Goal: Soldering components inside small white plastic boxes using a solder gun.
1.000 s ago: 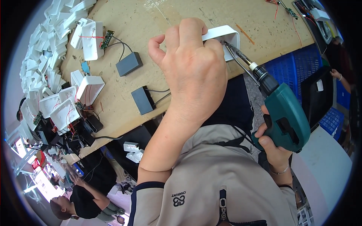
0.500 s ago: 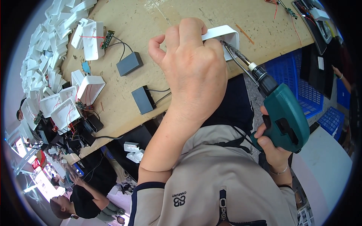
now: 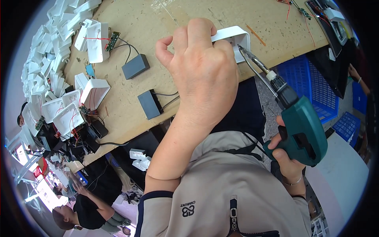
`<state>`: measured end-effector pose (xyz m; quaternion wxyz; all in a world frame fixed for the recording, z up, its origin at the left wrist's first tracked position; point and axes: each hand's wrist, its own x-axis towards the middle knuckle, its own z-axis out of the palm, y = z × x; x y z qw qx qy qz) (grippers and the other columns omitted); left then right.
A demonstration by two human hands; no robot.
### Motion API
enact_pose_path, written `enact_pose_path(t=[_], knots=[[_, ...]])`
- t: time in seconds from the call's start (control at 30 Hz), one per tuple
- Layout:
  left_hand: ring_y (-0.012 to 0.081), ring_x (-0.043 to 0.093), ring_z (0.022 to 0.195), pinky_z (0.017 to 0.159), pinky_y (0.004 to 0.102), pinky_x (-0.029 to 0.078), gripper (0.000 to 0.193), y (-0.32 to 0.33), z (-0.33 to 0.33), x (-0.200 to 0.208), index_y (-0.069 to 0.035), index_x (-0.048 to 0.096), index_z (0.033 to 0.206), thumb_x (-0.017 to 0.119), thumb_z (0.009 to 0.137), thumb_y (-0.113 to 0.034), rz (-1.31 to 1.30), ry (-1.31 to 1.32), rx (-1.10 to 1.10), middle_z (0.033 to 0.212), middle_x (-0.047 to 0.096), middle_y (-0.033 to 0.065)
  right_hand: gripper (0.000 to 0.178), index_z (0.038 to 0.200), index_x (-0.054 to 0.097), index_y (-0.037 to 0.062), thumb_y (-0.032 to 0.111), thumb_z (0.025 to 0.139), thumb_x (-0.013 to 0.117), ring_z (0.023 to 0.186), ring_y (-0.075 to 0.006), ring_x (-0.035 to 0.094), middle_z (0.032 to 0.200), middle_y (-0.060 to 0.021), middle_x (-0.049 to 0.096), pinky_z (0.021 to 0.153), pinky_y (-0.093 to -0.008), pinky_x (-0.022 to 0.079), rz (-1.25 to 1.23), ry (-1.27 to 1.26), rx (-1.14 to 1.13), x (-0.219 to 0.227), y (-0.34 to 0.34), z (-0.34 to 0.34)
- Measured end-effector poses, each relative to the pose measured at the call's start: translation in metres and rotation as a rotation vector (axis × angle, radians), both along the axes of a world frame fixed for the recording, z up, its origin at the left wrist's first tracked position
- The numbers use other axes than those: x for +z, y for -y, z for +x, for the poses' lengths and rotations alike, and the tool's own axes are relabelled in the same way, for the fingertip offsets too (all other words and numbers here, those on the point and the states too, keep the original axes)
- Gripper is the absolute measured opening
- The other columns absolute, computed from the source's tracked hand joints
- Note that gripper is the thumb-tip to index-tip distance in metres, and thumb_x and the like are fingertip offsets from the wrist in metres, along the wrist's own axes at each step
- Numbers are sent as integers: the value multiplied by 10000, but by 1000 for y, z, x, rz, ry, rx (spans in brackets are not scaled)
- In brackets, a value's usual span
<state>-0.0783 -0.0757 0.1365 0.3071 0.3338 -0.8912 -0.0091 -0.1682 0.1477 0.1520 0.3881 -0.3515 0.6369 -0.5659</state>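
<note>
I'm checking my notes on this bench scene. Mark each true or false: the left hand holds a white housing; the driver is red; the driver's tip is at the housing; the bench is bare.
1. The left hand holds a white housing: true.
2. The driver is red: false, the right hand grips a green electric screwdriver.
3. Its tip meets the housing: true.
4. The bench is bare: false, grey boxes lie on the wooden bench.

A beige zip-front top with dark-trimmed short sleeves, a thin bracelet on the right wrist
</note>
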Motion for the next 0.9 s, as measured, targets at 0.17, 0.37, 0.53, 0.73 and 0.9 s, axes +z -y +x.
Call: enact_pose_path(t=[0.17, 0.37, 0.53, 0.73, 0.9], knots=[[231, 480, 809, 723, 383, 293, 36, 0, -1, -1, -54, 639, 623, 660, 624, -83, -7, -12, 3, 857, 508, 48, 686, 1284, 340, -52, 158, 742, 705, 691, -147, 582, 1183, -230, 509, 607, -246, 494, -17, -41, -3, -2, -8, -4], [235, 480, 803, 727, 388, 295, 34, 0, -1, -1, -55, 640, 624, 661, 623, -81, -13, -10, 5, 859, 507, 49, 687, 1279, 333, -67, 171, 749, 700, 677, -147, 585, 1177, -242, 506, 589, -248, 497, -41, -32, -50, -1, -6, -2], [235, 498, 816, 761, 390, 293, 63, 0, 3, 2, -54, 656, 676, 671, 658, -111, 2, 1, 15, 885, 530, 50, 677, 1271, 329, -81, 176, 758, 690, 667, -144, 590, 1167, -250, 506, 581, -250, 507, -79, -57, -70, -3, -2, -5], [206, 551, 898, 790, 335, 404, 121, -1, 34, 30, -21, 656, 859, 649, 757, -86, 356, -162, -146, 1000, 567, 100, 679, 1254, 338, -91, 207, 762, 697, 667, -145, 595, 1155, -260, 506, 578, -247, 512, -120, -84, -125, -7, 0, -7], [191, 536, 829, 753, 313, 409, 188, 8, 57, 24, -56, 654, 870, 690, 686, -46, 81, -151, -251, 968, 575, 82, 686, 1244, 349, -91, 233, 758, 709, 653, -134, 594, 1142, -257, 515, 580, -250, 518, -106, -66, -184, -3, 3, -7]])
